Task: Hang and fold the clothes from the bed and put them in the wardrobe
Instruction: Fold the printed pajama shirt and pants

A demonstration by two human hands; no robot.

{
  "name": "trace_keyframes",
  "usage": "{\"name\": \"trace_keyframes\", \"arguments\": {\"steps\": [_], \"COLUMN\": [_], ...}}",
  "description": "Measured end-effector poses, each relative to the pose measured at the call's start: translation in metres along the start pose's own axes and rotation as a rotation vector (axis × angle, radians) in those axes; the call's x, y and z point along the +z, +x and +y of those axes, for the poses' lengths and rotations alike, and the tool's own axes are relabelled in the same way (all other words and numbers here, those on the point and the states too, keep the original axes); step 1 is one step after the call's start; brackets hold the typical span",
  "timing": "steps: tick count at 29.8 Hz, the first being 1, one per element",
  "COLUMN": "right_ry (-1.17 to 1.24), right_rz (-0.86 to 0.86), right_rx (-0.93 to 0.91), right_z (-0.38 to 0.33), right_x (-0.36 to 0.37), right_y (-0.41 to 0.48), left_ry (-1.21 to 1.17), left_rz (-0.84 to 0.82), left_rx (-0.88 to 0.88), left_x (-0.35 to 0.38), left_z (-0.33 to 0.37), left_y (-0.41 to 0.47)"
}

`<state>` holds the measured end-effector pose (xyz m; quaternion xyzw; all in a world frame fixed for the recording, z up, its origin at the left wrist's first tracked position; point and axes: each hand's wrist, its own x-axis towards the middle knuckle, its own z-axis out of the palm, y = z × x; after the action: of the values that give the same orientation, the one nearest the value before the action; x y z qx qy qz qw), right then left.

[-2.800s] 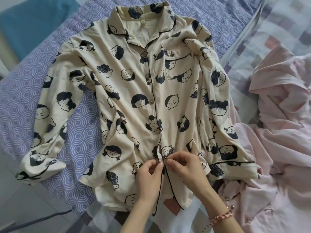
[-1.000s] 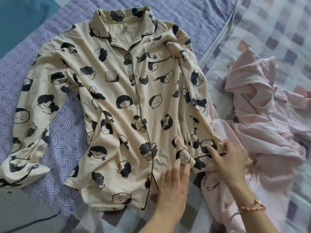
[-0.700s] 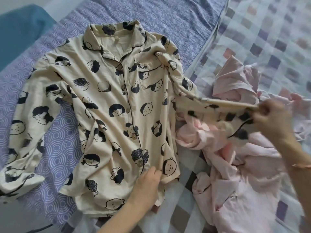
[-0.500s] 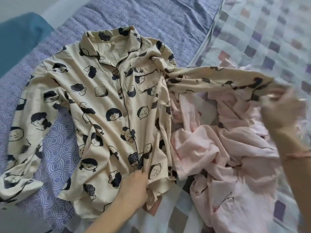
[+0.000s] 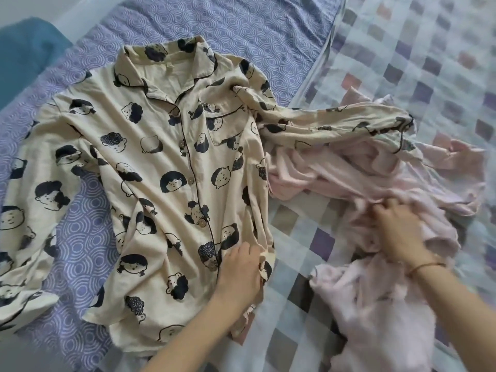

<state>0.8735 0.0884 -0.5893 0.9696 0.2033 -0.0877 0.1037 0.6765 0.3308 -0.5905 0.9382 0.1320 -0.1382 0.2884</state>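
Now flattening ahead of the fold: left grip (image 5: pixel 239 267) clamped on side hem of cream cotton pyjama shirt with black cartoon faces (image 5: pixel 166 162), spread beyond it on the bed (image 5: pixel 300 226); right grip (image 5: pixel 397 229) bunched tight in crumpled pale pink garment (image 5: pixel 375 312). Next, probably: pull pink cloth clear of outflung sleeve (image 5: pixel 335 122), then fold sleeves in.
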Motion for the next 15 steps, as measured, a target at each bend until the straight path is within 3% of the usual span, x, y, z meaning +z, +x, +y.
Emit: {"name": "trace_keyframes", "arguments": {"steps": [3, 4, 6, 7, 8, 10, 11, 12, 15], "right_ry": [-0.024, 0.038, 0.261, 0.460, 0.744, 1.106, 1.114, 1.127, 1.052], "right_rz": [-0.007, 0.045, 0.149, 0.065, -0.154, -0.689, -0.767, -0.709, -0.201], "right_rx": [0.462, 0.477, 0.223, 0.026, -0.084, -0.106, -0.129, -0.141, 0.130], "right_z": [0.029, 0.017, -0.040, -0.072, -0.104, -0.152, -0.169, -0.181, -0.200], "right_x": [-0.013, -0.013, -0.020, -0.023, -0.031, -0.043, -0.035, -0.025, -0.016], "right_y": [0.024, 0.025, 0.013, -0.003, -0.026, -0.064, -0.077, -0.090, -0.101], "left_ry": [-0.350, -0.468, -0.654, -0.717, -0.770, -0.831, -0.849, -0.873, -0.971], "left_rz": [0.021, 0.042, 0.044, 0.049, 0.069, 0.117, 0.149, 0.165, 0.184], "left_rx": [-0.231, -0.295, -0.395, -0.414, -0.419, -0.424, -0.406, -0.378, -0.292], "left_x": [-0.008, -0.009, -0.010, -0.011, -0.013, -0.015, -0.015, -0.016, -0.021], "left_z": [-0.010, -0.014, -0.020, -0.021, -0.020, -0.016, -0.015, -0.013, -0.006], "left_y": [-0.002, -0.002, -0.005, -0.007, -0.010, -0.014, -0.015, -0.017, -0.018]}}
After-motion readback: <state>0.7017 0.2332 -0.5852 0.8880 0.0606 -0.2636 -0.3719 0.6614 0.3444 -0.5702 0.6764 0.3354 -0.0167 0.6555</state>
